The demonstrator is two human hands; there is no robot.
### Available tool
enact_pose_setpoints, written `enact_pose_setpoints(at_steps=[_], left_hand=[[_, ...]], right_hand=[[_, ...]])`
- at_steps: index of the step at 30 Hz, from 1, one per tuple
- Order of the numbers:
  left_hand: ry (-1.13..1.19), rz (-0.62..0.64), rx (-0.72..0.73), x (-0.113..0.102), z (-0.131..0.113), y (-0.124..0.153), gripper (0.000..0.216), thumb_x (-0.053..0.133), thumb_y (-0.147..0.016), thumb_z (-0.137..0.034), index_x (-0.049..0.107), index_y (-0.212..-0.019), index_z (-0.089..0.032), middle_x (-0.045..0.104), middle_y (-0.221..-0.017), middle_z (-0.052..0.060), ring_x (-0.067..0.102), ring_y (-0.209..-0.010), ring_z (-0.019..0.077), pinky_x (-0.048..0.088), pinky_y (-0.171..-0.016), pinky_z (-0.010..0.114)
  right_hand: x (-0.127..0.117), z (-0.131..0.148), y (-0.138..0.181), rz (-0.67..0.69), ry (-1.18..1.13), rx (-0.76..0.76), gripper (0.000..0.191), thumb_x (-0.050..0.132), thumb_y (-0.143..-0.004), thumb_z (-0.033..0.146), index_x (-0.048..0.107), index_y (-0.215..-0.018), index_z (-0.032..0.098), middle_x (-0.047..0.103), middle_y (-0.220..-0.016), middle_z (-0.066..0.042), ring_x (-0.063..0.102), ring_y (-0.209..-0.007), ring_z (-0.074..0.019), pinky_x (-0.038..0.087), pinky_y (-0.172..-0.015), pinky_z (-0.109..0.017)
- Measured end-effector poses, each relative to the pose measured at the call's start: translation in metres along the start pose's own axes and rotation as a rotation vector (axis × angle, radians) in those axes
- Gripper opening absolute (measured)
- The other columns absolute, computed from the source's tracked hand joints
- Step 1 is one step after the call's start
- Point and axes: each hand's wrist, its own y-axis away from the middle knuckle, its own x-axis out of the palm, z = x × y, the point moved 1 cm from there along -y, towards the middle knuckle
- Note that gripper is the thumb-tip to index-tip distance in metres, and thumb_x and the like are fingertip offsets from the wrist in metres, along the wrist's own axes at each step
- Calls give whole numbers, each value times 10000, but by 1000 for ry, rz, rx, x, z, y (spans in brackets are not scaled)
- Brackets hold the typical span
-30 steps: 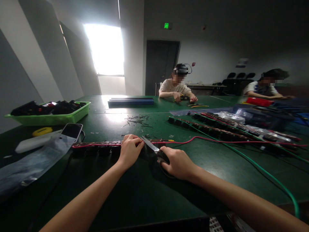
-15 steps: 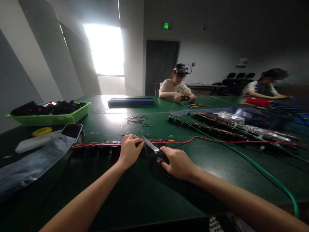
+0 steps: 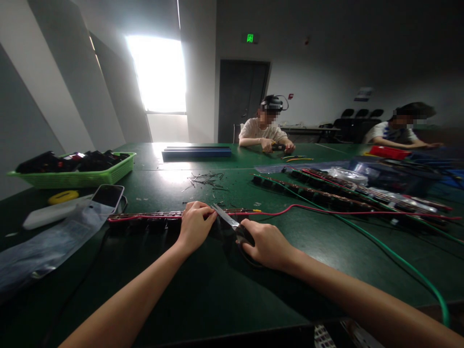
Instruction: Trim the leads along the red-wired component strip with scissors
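Observation:
My right hand [image 3: 266, 241] is closed round the black handles of a pair of scissors [image 3: 227, 218]. The blades point up and left, their tips close to the fingertips of my left hand [image 3: 196, 220]. That hand is closed in a pinch at a long dark strip assembly [image 3: 145, 223] with a red wire along it. What lies between its thumb and finger is too small to make out. From the strip's right end, by a small yellow piece [image 3: 256, 210], the red wire [image 3: 293, 206] runs off to the right.
Cut dark bits [image 3: 206, 180] lie beyond my hands. A green basket [image 3: 83, 179] of black parts, a phone [image 3: 108, 195] and a plastic bag [image 3: 61, 246] are left. More wired strips [image 3: 319, 193] and a green wire [image 3: 398, 258] lie right. A co-worker [image 3: 263, 130] sits across the table.

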Motion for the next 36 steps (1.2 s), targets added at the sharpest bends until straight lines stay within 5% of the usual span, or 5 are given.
enact_pose_setpoints(at_steps=[36], left_hand=[[-4, 0, -3, -1, -1, 1, 208, 579, -842, -362, 759, -809, -263, 671, -934, 36, 528, -983, 229, 423, -914, 383]], right_hand=[[3, -1, 0, -8, -21, 7, 231, 597, -788, 273, 546, -995, 183, 674, -921, -69, 617, -820, -216, 357, -662, -248]])
